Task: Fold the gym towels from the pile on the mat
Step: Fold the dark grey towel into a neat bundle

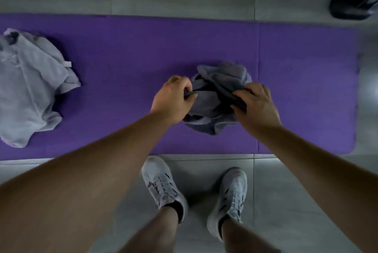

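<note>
Purple mat [126, 48]: one pile [30, 85]; one towel [221, 81] in left hand [171, 101], right hand [255, 105]

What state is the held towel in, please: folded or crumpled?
Crumpled: the towel is a bunched heap, no flat layers, gripped by the left hand and right hand.

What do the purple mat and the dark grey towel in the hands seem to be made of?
The purple mat looks like foam or rubber, matte: flat, evenly coloured, with a rounded corner. The dark grey towel looks like soft matte cloth, perhaps microfibre or terry: it crumples into deep folds where the left hand and the right hand pinch it.
</note>
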The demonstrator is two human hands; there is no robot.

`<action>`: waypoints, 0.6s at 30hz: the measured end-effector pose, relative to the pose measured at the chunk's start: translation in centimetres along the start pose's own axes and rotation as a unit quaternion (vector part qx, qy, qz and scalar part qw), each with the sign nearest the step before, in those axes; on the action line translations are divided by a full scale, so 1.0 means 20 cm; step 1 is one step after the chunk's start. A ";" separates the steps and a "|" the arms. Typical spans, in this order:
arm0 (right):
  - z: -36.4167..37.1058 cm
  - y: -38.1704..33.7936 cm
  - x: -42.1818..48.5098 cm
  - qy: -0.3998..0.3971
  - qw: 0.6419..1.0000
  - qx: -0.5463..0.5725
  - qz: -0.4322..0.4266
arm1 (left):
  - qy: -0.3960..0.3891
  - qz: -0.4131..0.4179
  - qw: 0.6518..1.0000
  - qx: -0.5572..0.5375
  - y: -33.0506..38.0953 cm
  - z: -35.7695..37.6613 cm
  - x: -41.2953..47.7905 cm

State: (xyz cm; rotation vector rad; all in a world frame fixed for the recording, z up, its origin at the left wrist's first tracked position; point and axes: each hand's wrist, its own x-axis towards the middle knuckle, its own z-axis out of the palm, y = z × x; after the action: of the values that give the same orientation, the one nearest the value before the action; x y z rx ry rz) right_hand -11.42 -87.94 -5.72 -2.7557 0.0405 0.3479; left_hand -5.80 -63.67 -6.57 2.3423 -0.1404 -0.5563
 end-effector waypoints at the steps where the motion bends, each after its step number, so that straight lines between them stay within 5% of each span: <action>1: 0.11 0.08 0.03 -0.025 0.999 -0.021 -0.005 | -0.009 -0.005 1.000 0.002 -0.06 0.10 0.05; 9: 0.78 0.41 0.10 -0.157 0.983 -0.074 -0.053 | -0.016 -0.119 0.993 -0.001 -0.52 0.55 0.20; 15: 0.75 0.44 0.28 -0.185 0.978 -0.076 -0.054 | -0.090 -0.135 0.963 -0.213 -0.71 0.66 0.27; 18: 0.64 0.41 0.44 -0.257 0.959 -0.088 -0.076 | -0.073 -0.137 0.914 -0.374 -0.67 0.68 0.22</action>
State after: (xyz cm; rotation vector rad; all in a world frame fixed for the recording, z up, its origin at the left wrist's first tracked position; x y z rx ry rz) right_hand -6.43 -90.79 -22.34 -2.7233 -0.3476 1.0539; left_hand -8.37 -63.35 -26.10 1.5727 0.2949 -0.7615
